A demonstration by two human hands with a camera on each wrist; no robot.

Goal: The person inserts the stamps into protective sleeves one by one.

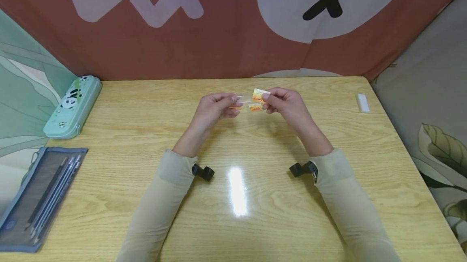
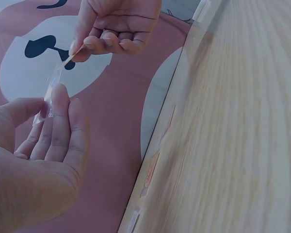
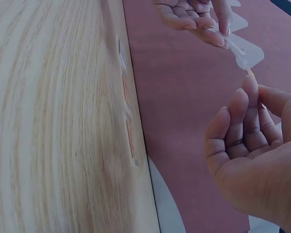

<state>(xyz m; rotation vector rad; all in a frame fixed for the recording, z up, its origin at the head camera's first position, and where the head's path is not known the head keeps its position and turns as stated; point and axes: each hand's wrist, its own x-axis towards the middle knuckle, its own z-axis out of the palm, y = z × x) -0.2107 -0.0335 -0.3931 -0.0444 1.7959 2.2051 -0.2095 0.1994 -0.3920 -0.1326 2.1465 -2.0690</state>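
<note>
My left hand (image 1: 217,106) pinches a clear plastic sleeve (image 2: 49,94) between thumb and index finger. Facing it, my right hand (image 1: 285,103) pinches a small yellow and orange card (image 1: 260,95) by its right side. The sleeve stretches across the gap between the hands, and its far end meets the card's edge at the right fingertips. Below the hands, small flat orange pieces lie on the table; one orange piece (image 1: 255,107) shows under the card, and another orange piece (image 1: 235,108) is partly hidden by the left fingers.
A mint-green panda pencil case (image 1: 73,108) lies at the table's back left. In front of it is a blue-edged mesh pouch (image 1: 43,197) with several pencils inside. A small white block (image 1: 363,103) lies near the right edge. A red-brown cloth (image 1: 219,47) hangs behind the table (image 1: 273,217).
</note>
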